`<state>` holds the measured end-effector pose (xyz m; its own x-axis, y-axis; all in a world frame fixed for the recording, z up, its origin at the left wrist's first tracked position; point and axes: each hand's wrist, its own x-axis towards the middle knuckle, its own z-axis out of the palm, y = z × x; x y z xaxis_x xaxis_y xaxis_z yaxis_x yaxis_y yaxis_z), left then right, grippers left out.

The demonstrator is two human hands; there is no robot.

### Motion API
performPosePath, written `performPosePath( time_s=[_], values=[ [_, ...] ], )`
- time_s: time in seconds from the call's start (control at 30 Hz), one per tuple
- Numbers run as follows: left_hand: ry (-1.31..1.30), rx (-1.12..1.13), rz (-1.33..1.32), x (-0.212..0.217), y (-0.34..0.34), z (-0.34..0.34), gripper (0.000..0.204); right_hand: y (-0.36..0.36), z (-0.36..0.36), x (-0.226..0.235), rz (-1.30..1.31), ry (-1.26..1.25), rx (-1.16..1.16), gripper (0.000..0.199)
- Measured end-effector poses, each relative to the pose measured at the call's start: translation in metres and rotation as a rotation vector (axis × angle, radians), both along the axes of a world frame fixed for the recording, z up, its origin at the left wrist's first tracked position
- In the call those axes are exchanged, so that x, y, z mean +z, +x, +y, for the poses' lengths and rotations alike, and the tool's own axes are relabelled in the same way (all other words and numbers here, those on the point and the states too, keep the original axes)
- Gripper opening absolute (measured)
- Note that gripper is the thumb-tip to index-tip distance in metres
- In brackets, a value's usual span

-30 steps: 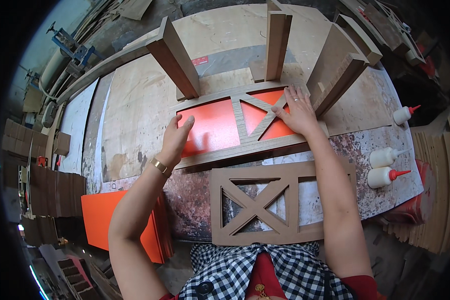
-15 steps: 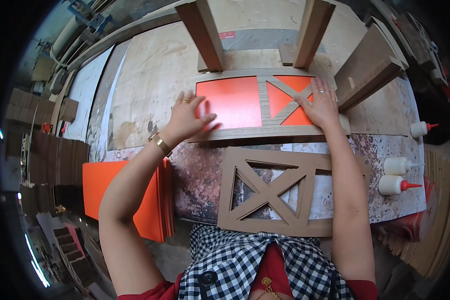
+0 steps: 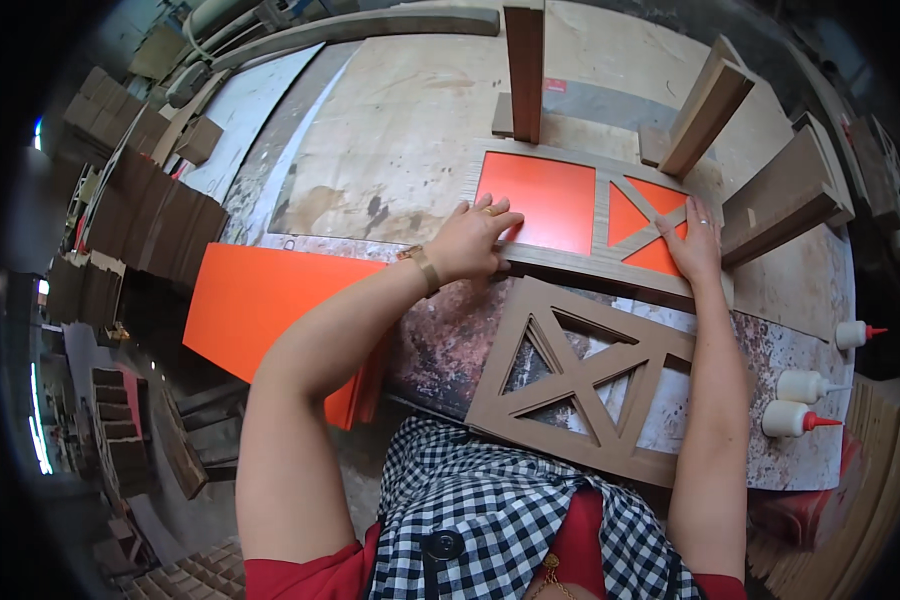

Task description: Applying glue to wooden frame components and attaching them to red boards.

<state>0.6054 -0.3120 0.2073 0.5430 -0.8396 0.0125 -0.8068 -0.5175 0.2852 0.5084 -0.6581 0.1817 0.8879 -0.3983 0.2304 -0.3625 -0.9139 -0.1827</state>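
Observation:
A wooden frame with bright orange panels in its openings lies on the bench, one opening square and the other crossed by an X. My left hand grips the frame's near left corner, fingers over the top and thumb at the front edge. Flat on the X-crossed end rests my right hand, its fingers stretched out over wood and orange panel. Closer to me, brown cut-out boards with an X pattern lie stacked, partly under my right forearm. A stack of orange sheets sits left, partly behind my left arm.
Several wooden uprights, including a post and a wide board, stand along the frame's far side. White squeeze bottles stand at the bench's right edge. Stacked brown boards are at the left. A long wooden beam lies at the back.
The whole view has turned and shifted. My left hand has come down from over the square orange panel to the frame's near left corner. My right hand stays on the X-crossed end.

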Motion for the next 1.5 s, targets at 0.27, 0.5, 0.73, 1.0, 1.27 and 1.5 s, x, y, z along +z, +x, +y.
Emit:
performPosePath(
  time_s=[0.27, 0.5, 0.73, 1.0, 1.27, 1.5],
  values=[
    [-0.099, 0.184, -0.020, 0.036, -0.014, 0.039, 0.069, -0.078, 0.021, 0.044, -0.278, 0.484, 0.298, 0.047],
    [-0.248, 0.368, 0.138, 0.054, -0.011, 0.137, 0.050, -0.226, 0.036, 0.054, -0.437, 0.958, -0.018, 0.034],
    [-0.099, -0.299, 0.386, 0.072, -0.116, 0.041, 0.060, -0.286, 0.059, 0.036, -0.430, 0.581, -0.234, 0.025],
    [-0.042, -0.685, 0.087, 0.046, -0.183, -0.012, 0.039, -0.320, 0.065, 0.030, -0.781, 0.955, -0.335, 0.042],
    [0.031, -0.645, 0.031, 0.049, -0.194, -0.013, 0.042, -0.306, -0.025, 0.008, -1.777, 2.364, -0.232, 0.075],
    [-0.115, -0.171, 0.083, 0.088, -0.150, 0.045, 0.051, -0.307, -0.100, -0.032, -2.002, 2.436, -0.364, 0.055]
  ],
)
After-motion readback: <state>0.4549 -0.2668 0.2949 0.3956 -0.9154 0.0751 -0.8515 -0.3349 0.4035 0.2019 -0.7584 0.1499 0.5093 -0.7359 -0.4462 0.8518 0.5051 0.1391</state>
